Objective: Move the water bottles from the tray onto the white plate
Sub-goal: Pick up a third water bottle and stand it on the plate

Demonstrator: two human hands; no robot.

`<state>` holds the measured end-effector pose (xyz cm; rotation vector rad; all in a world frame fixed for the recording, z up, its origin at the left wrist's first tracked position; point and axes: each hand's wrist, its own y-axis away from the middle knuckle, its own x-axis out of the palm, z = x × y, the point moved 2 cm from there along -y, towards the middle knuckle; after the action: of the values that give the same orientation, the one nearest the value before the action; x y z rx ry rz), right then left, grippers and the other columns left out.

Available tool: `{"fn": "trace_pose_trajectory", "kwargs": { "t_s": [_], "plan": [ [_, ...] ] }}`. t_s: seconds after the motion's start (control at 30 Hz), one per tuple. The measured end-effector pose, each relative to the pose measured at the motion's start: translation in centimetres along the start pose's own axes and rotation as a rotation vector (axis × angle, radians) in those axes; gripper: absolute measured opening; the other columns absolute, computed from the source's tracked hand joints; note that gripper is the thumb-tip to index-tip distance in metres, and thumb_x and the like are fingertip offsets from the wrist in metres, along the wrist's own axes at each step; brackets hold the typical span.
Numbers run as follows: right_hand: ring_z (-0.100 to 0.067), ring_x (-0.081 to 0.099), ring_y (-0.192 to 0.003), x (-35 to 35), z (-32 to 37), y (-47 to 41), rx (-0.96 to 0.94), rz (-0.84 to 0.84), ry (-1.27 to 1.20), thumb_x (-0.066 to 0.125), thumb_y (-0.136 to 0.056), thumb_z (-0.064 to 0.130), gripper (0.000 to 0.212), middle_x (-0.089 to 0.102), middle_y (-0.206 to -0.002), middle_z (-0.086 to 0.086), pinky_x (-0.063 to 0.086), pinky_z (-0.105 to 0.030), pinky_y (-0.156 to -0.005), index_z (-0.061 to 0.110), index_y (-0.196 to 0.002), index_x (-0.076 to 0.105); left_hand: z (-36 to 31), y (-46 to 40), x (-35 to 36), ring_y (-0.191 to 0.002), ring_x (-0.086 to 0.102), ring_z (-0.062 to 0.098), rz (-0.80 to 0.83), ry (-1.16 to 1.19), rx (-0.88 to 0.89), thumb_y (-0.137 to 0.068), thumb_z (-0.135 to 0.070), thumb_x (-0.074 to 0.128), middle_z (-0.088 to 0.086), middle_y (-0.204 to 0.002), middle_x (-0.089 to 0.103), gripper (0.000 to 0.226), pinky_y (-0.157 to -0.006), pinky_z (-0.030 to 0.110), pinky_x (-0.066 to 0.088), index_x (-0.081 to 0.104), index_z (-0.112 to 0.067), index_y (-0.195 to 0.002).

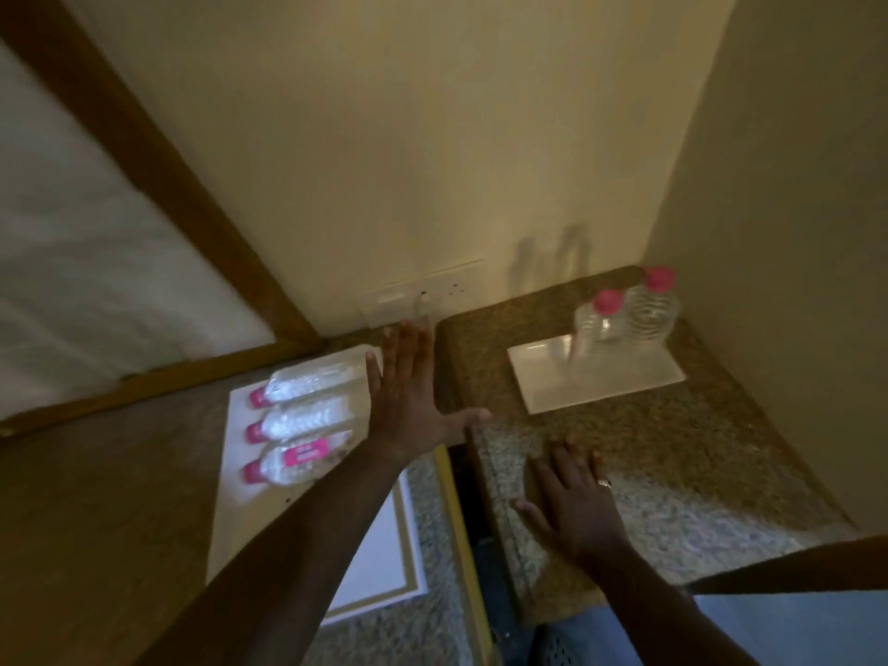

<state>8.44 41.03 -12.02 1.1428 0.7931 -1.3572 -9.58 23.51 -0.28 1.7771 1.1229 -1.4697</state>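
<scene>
Three clear water bottles with pink caps lie side by side on a white tray (240,516) at the left: a far one (307,384), a middle one (302,420) and a near one (293,461) with a pink label. My left hand (413,401) hovers open, fingers spread, over their right ends and holds nothing. On the right counter a white rectangular plate (552,377) carries two upright pink-capped bottles, one in front (598,324) and one behind (651,307). My right hand (572,507) rests flat and open on the counter in front of the plate.
The tray sits on a lower granite top (427,632); the plate sits on a separate granite counter (672,454), with a dark gap (468,502) between them. A wall socket plate (423,293) lies behind. Walls close the back and right; a wood-framed panel (144,146) rises at left.
</scene>
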Motion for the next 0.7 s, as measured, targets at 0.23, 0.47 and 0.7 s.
{"fn": "trace_pose_trajectory", "kwargs": {
  "t_s": [0.23, 0.47, 0.7],
  "plan": [
    [-0.043, 0.031, -0.141, 0.6, 1.6, -0.5, 0.018, -0.02, 0.073, 0.024, -0.093, 0.071, 0.077, 0.041, -0.151, -0.022, 0.022, -0.064, -0.113, 0.016, -0.139, 0.05, 8.4, 5.2, -2.1, -0.146, -0.023, 0.029, 0.015, -0.117, -0.11, -0.055, -0.102, 0.032, 0.011, -0.161, -0.019, 0.135, -0.117, 0.057, -0.007, -0.009, -0.018, -0.153],
    [-0.043, 0.028, -0.143, 0.2, 2.4, 0.1, 0.014, -0.061, 0.115, 0.026, -0.092, 0.067, 0.078, 0.035, -0.155, -0.022, 0.026, -0.065, -0.113, 0.012, -0.144, 0.045, 13.6, 10.6, -2.3, -0.149, 0.005, 0.033, 0.11, -0.032, -0.189, -0.063, -0.081, 0.062, 0.01, -0.163, 0.007, 0.118, -0.118, 0.054, 0.011, 0.018, -0.019, -0.152],
    [-0.04, 0.024, -0.145, 0.1, 2.7, 0.5, 0.022, -0.103, 0.079, 0.026, -0.092, 0.066, 0.078, 0.032, -0.157, -0.02, 0.023, -0.064, -0.115, 0.013, -0.146, 0.042, 14.8, 13.3, -2.0, -0.11, 0.054, 0.025, 0.14, 0.187, -0.241, -0.071, -0.033, 0.08, 0.006, -0.122, 0.058, 0.069, -0.083, 0.028, 0.042, 0.048, -0.017, -0.13]
  ]
}}
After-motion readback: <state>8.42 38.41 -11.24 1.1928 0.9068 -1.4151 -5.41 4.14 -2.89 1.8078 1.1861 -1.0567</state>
